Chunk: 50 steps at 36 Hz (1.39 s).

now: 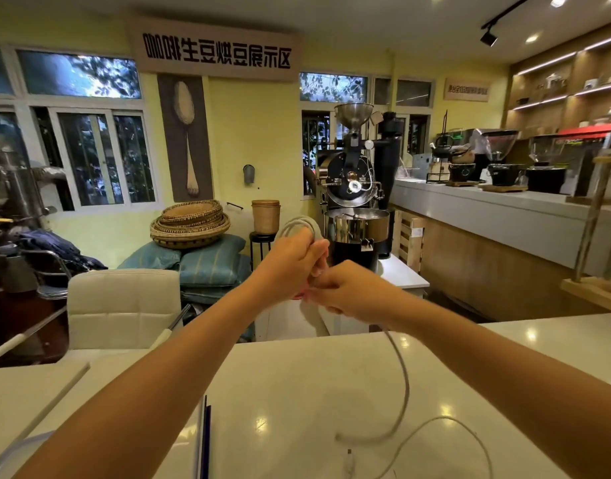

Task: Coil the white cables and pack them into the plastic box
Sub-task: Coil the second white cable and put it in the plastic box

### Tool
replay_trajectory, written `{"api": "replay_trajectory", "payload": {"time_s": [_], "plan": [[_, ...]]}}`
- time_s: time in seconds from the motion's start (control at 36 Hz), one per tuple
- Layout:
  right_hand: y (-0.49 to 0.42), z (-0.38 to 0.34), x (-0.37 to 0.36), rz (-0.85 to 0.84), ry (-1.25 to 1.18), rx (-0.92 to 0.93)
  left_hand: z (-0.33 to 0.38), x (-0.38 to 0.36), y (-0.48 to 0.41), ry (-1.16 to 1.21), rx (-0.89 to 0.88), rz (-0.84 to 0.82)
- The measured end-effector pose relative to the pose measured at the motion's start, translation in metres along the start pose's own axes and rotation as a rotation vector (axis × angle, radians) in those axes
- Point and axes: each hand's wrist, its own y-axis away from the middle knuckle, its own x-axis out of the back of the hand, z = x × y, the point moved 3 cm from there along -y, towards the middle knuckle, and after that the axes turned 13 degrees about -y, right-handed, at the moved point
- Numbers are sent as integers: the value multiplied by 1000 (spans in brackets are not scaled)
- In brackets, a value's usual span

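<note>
Both my hands are raised above the white table (297, 392), touching each other. My left hand (290, 264) grips a coil of thick white cable (298, 224) whose loops stick up above the fingers. My right hand (345, 293) pinches the same cable just beneath the coil. From the hands the loose tail (402, 385) hangs down and curls onto the table. A second, thinner white cable (445, 421) with a small plug lies on the table at the lower right. A clear plastic edge (202, 440), possibly the box, shows at the lower left.
A white padded chair (124, 305) stands beyond the table on the left. A coffee roaster (355, 209) is straight ahead, and a long counter (487, 216) with grinders runs along the right. Baskets and cushions sit by the far wall.
</note>
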Motion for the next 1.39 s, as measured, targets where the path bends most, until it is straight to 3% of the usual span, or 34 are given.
{"api": "replay_trajectory", "payload": {"time_s": [0.17,0.42,0.53,0.67,0.89,0.97,1.06,1.19,1.39], "plan": [[4,-18,36,48,294,105,-9,-1,13,101,46,-207],[0,-27,69,88,172,228,-4,1,28,473,78,-544],[-4,-20,73,150,-52,313,3,3,29,691,61,-659],[-9,-4,66,197,-451,297,16,9,29,948,-41,-680],[-27,18,13,62,-1049,144,26,12,21,1258,-104,-711],[-27,17,-10,101,-1078,56,27,13,17,1361,-90,-691],[-26,17,-30,81,-962,34,22,13,12,1293,4,-540],[-16,11,-42,17,-753,-23,1,17,10,865,143,-224],[-1,0,-24,-138,-853,-180,-16,24,15,474,123,-138]]}}
